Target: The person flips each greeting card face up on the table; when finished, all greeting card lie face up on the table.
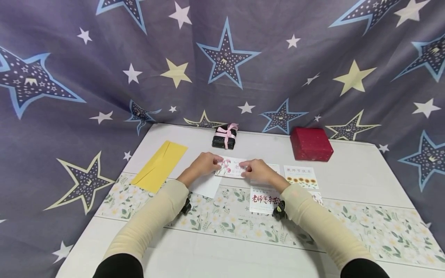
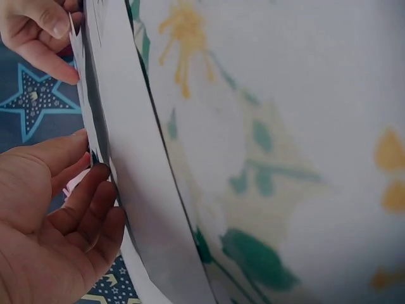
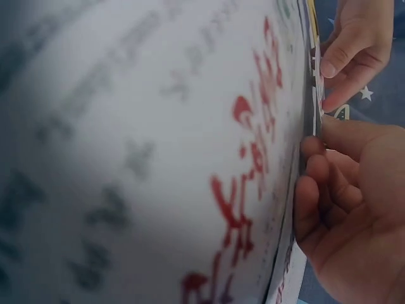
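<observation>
At the counter's centre, between both hands: a pink-flowered card [image 1: 232,167], lying flat just in front of the person.
Card position: at 6 o'clock from the ribboned black box, at 9 o'clock from the sunflower card.
Left hand [image 1: 203,164]: pinches the card's left end; in the left wrist view its thumb lies over the paper edge and its fingers [image 2: 88,202] curl beneath.
Right hand [image 1: 255,172]: pinches the card's right end, thumb on top, fingers [image 3: 313,190] curled under the edge in the right wrist view.
White sheet [image 1: 207,186]: flat at 7 o'clock from the card, partly under the left wrist.
Red-lettered card [image 1: 263,199]: at 5 o'clock from the pink card, just below the right hand, on the floral runner [image 1: 379,231].
Sunflower card [image 1: 301,176]: at 3 o'clock, just beside the right hand.
Yellow envelope [image 1: 159,165]: at 9 o'clock, well apart, lying slantwise.
Black box with pink ribbon [image 1: 225,137]: at 12 o'clock, near the counter's [image 1: 361,173] far edge.
Red box [image 1: 311,144]: at 2 o'clock, closed.
Star-printed cloth [image 1: 222,61]: hangs behind and to both sides.
</observation>
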A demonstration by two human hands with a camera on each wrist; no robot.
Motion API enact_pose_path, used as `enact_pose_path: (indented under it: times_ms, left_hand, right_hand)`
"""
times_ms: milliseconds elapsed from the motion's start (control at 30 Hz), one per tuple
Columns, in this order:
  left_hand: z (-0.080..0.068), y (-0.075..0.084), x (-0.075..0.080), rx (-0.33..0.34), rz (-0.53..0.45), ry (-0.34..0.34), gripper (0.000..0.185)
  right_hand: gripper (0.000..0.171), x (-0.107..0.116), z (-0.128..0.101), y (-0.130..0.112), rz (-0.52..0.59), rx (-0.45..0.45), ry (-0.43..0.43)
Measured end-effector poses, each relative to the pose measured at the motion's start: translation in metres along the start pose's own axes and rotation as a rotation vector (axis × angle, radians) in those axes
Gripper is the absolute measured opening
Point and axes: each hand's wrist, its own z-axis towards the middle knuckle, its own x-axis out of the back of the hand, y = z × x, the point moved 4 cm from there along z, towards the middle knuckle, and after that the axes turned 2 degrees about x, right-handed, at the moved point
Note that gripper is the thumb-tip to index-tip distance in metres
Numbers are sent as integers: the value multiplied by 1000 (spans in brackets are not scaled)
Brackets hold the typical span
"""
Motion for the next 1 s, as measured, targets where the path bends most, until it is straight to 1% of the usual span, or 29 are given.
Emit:
enact_pose_path:
  times_ms: [133,200,267,467,600,633,667,767,833,900,933,1000]
  left_hand:
    - [1,2,-1,-25,31,-6,33]
    - [2,4,-1,-30,45,-11,29]
    - [2,5,-2,-26,54,-18,28]
    - [0,6,-4,5,96,-31,37]
    - [-2,6,-4,-9,116,-33,38]
    - [-3,6,-3,-15,118,-35,34]
    - [-4,5,-2,-24,119,-41,29]
    - [-11,0,3,-20,119,-41,28]
    - [-17,-5,9,7,109,-43,29]
    - [-23,-12,14,39,103,-34,38]
    - [-27,-14,17,56,98,-36,39]
    - [-36,-19,22,70,89,-43,40]
  right_hand:
    - [47,-1,-1,-1,-28,0,-7]
    - [47,-2,-1,-1,-47,2,-9]
    - [48,-3,-1,-1,-72,8,-16]
    - [50,-5,-1,-3,-108,0,-32]
    - [49,-5,-3,-4,-120,3,-25]
    - [49,-6,-3,-4,-120,4,-23]
    - [49,-6,-3,-4,-118,6,-20]
    - [50,-7,-4,-5,-112,6,-18]
    - [51,-7,-4,-6,-109,3,-20]
    - [51,-7,-5,-5,-113,-1,-18]
    - [51,-7,-5,-5,-113,-1,-16]
    - [51,-6,-5,-4,-118,1,-10]
